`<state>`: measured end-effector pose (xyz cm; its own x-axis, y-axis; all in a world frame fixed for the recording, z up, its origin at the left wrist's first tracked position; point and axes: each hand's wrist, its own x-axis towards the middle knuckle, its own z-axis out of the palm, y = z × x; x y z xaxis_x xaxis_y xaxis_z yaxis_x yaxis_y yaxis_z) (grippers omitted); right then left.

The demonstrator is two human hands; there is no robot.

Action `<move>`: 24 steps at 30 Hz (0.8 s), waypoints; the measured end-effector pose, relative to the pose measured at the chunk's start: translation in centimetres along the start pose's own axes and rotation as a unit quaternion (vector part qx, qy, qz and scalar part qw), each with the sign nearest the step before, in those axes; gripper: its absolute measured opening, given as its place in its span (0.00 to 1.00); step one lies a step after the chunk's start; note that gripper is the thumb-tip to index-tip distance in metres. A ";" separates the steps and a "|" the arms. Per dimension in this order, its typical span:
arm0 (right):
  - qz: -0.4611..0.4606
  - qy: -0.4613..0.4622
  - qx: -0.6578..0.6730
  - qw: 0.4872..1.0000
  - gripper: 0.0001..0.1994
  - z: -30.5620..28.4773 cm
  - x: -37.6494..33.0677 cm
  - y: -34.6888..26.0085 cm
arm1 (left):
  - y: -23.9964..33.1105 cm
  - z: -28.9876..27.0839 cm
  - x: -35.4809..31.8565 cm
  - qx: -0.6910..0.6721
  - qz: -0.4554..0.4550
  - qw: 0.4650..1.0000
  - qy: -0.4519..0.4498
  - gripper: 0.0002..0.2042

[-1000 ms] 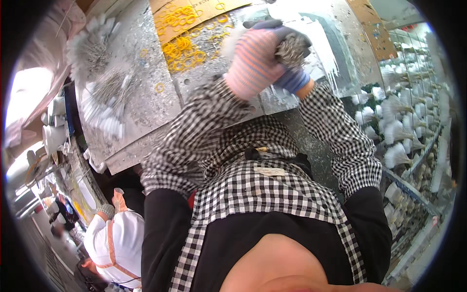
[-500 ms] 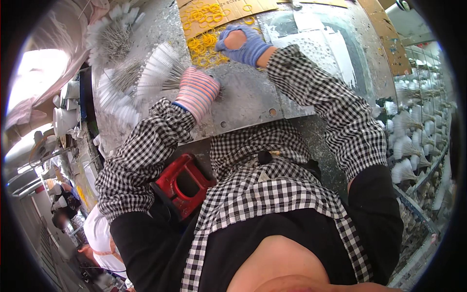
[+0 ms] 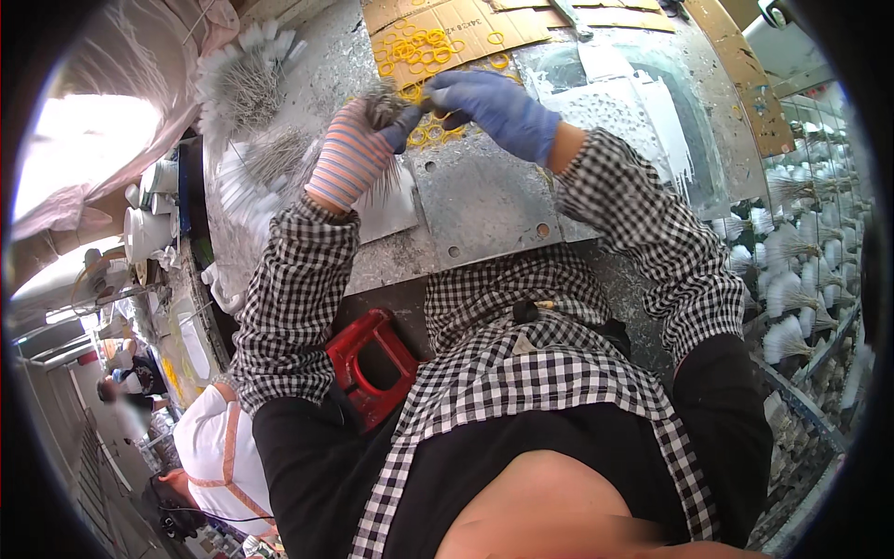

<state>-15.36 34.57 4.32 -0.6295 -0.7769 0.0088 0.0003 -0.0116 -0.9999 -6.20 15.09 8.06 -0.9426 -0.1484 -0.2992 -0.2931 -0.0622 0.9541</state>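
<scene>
My left hand [image 3: 355,154], in a pink-and-white striped glove with a dark thumb tip, is closed around a bundle of thin wire-stemmed brushes [image 3: 384,104]. Grey stem ends stick up from the top of the fist, and blurred stems show beneath it. Against the top of the bundle, my right hand [image 3: 498,107], in a blue glove, has its fingers pinched together. A bit of yellow shows at those fingertips and looks like a rubber band [image 3: 426,103]. Below both hands lie loose yellow rubber bands [image 3: 436,135].
More white-bristled brushes [image 3: 247,88] lie fanned at the table's left. Cardboard [image 3: 475,28] with yellow bands is at the back. A grey metal plate [image 3: 489,200] lies in front. A red stool [image 3: 372,359] stands below, a rack of brushes [image 3: 792,270] at right, a person [image 3: 219,447] at left.
My left hand has lifted and turned the bundle, so its stem ends now point up. My right hand has come from the yellow bands to meet it, with a band at its fingertips.
</scene>
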 end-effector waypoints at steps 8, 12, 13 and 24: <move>-0.376 0.192 -0.299 0.856 0.07 -1.6 -3.8 -3.8 | -0.4 0.2 -2.3 0.053 0.072 0.996 -0.011 0.11; -0.380 0.201 -0.394 0.813 0.08 -0.5 -3.4 -2.6 | 2.9 3.8 -4.1 0.014 0.061 0.994 -0.092 0.15; -0.373 0.202 -0.407 0.809 0.08 -0.4 -3.5 -2.5 | 2.8 4.4 -4.1 0.073 0.063 0.993 -0.069 0.13; -0.228 -0.002 0.112 0.967 0.15 -1.5 -7.5 -4.5 | 0.6 3.3 -2.8 0.089 0.127 0.981 -0.115 0.09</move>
<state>-11.85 41.39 8.77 -0.6012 -0.6611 0.4489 -0.1074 -0.4898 -0.8652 -4.28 18.68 9.54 -0.9941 0.0906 -0.0597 -0.0481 0.1253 0.9910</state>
